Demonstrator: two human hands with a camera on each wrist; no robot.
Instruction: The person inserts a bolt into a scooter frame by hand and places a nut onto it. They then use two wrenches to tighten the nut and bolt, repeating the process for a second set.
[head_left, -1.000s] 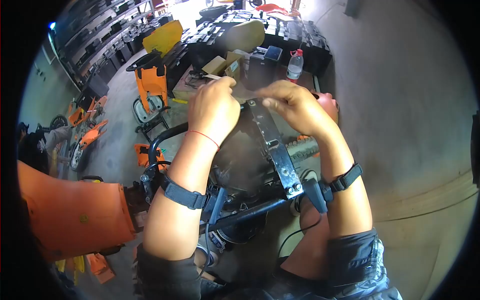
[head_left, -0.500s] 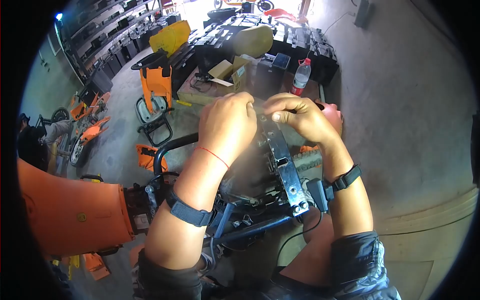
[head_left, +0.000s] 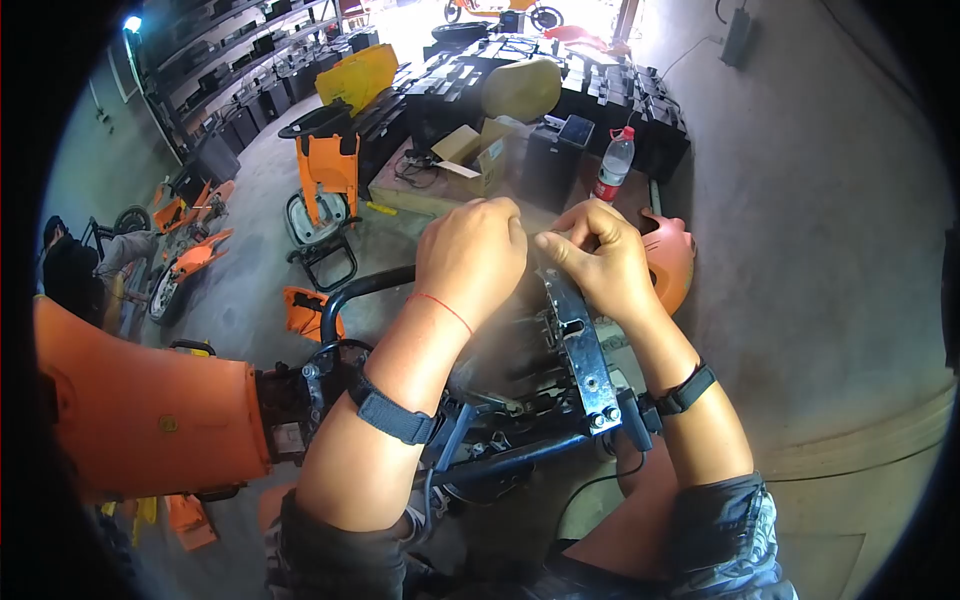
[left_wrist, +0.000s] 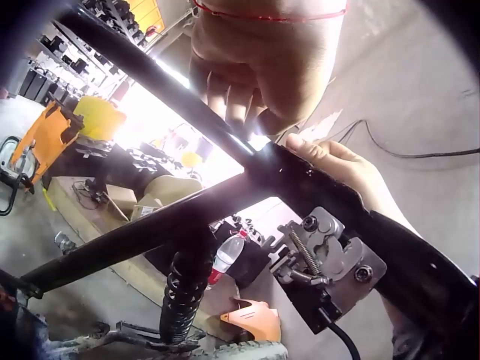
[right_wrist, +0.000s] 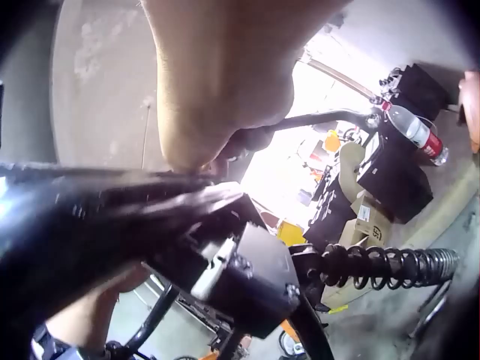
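My left hand (head_left: 473,252) bends over the far end of a black metal bracket (head_left: 583,355) on a stripped motorbike frame, its fingertips hidden in the head view. Beside it, my right hand (head_left: 606,262) curls its fingers with the thumb pointing toward the left hand. In the right wrist view a slim dark metal bar (right_wrist: 322,118) with a bright end sticks out from under the right fingers. Seen from the left wrist, the left fingers (left_wrist: 238,101) hang behind a black tube (left_wrist: 161,86); I cannot tell what they hold. A latch (left_wrist: 330,255) with a spring sits below the bracket.
An orange body panel (head_left: 160,400) lies at the left. A coil shock absorber (left_wrist: 184,285) is under the frame. Beyond stand a cardboard box (head_left: 475,160), a red-labelled bottle (head_left: 615,165) and several black boxes. A bare wall (head_left: 800,200) rises on the right.
The head view has shifted, so the scene sits farther right and lower. My right fingers, straighter before, are now more curled. Both hands stay at the bracket's far end.
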